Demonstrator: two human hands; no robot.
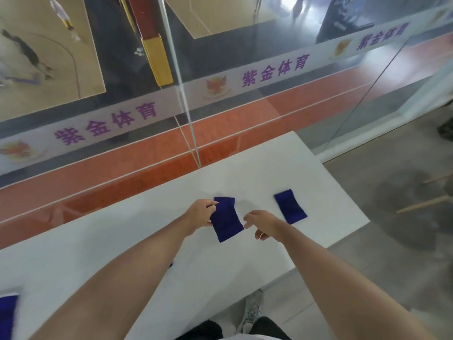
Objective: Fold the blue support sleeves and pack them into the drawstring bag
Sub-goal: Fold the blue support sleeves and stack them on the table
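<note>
Two blue support sleeves lie flat on the white table. My left hand pinches the left edge of the nearer blue sleeve at its far corner. My right hand hovers just right of that sleeve, fingers apart and curled, holding nothing. The second blue sleeve rests further right, untouched. Another blue fabric piece shows at the table's lower left edge, cut off by the frame; I cannot tell whether it is the bag.
A glass wall with purple lettering stands right behind the table's far edge. The table's right edge drops to a grey floor. My shoe is below the table's near edge.
</note>
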